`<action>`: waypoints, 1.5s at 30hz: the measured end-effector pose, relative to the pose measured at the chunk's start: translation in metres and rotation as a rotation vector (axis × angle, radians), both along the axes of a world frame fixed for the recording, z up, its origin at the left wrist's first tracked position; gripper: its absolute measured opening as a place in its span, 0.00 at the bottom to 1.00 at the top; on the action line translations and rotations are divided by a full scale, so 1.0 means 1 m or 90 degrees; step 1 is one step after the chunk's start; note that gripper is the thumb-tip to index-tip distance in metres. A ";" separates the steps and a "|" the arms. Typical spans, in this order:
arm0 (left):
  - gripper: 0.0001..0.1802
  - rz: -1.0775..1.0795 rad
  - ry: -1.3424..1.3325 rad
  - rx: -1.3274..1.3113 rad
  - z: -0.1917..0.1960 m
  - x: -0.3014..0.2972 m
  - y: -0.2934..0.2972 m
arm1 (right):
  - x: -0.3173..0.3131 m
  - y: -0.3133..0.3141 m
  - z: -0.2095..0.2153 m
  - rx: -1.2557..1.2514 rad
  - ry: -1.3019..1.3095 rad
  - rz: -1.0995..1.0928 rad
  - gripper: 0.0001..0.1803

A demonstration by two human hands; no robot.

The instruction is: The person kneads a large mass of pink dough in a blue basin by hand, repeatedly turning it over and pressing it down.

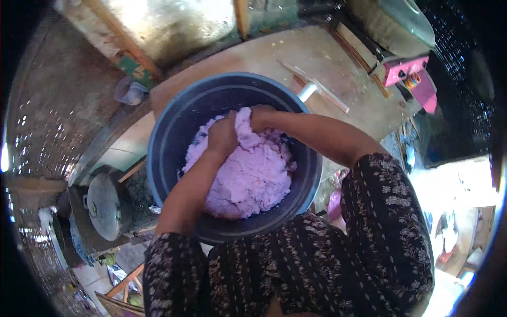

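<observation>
A mass of pale lilac dough (251,182), lumpy and crumbly on top, fills the lower part of a deep, dark round tub (174,132) with a blue rim. Both my arms reach down into it. At the far side of the dough, my left hand (224,135) grips it, with its fingertips sunk out of sight. Just to the right, my right hand (262,117) is closed on the dough too, its fingers mostly hidden. Between the two hands a raised lump of the dough stands up.
The tub stands on a worn table (264,58). Thin wooden strips (332,98) lie at its right, near a pink gas stove (404,71) bearing a large pot (393,26). A lidded metal pot (104,206) is at the left; a small plastic container (131,92) is beyond the tub.
</observation>
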State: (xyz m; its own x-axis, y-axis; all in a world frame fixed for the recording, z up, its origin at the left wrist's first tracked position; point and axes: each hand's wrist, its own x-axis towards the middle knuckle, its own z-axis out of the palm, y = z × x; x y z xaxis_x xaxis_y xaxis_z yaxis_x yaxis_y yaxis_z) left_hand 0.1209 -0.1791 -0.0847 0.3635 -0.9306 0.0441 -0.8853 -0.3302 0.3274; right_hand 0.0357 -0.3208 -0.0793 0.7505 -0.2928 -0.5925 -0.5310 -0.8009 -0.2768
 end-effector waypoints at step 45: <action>0.54 -0.199 -0.101 0.198 0.084 -0.055 0.163 | -0.124 0.099 0.076 -0.063 -0.129 0.414 0.44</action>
